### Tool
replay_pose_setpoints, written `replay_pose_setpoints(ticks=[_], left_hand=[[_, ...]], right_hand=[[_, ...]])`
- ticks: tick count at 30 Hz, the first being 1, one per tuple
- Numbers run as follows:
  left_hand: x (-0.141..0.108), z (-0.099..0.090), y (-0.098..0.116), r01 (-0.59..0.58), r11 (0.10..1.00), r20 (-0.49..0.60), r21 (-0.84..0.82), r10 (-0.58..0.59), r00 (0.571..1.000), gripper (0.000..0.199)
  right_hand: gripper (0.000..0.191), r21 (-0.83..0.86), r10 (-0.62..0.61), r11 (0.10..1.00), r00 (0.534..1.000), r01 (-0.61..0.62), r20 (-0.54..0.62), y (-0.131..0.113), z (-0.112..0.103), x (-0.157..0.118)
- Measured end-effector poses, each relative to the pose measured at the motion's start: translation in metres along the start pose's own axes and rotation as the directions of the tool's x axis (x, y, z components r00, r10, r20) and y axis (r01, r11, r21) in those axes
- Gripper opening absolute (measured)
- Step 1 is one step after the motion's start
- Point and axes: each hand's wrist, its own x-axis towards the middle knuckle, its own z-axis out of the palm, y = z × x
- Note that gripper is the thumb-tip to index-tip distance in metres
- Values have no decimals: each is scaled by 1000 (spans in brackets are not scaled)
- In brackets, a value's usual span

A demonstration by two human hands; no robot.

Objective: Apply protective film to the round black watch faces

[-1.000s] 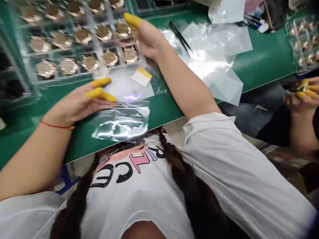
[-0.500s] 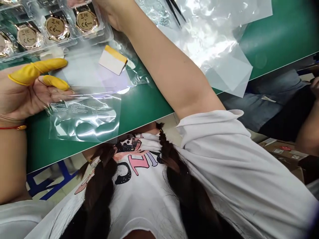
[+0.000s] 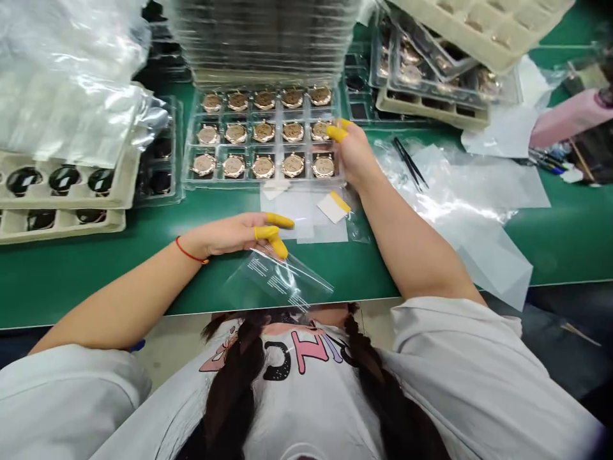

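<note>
My left fingers rest open over a clear bag; my right hand is at the tray of medallions, its grip unclear.

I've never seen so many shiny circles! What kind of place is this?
Probably a factory where things get packed. Shiny gold discs sit in plastic trays, clear bags lie on a long green bench, and the person wears yellow finger covers.

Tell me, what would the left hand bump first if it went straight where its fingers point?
Probably the pale see-through sheet on the green mat, just past the left hand, though the hand may pass above it.
</note>
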Motion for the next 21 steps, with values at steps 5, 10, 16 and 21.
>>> replay_pose_setpoints(ticks=[5, 10, 16, 21], left_hand=[[-2, 5, 4, -28, 999, -29, -36, 27, 999, 46], [-2, 1, 2, -27, 997, 51, -75, 30, 998, 59], [3, -6, 1, -55, 996, 165, -65, 65, 984, 60], [2, -7, 4, -77, 997, 180, -9, 78, 981, 62]], right_hand=[[18, 23, -142, 989, 989, 143, -42, 15, -9, 7], [24, -152, -166, 980, 952, 130, -257, 26, -17, 15], [34, -723, -395, 688, 869, 65, -298, 28, -32, 18], [38, -956, -484, 218, 873, 195, 68, -4, -1, -11]])
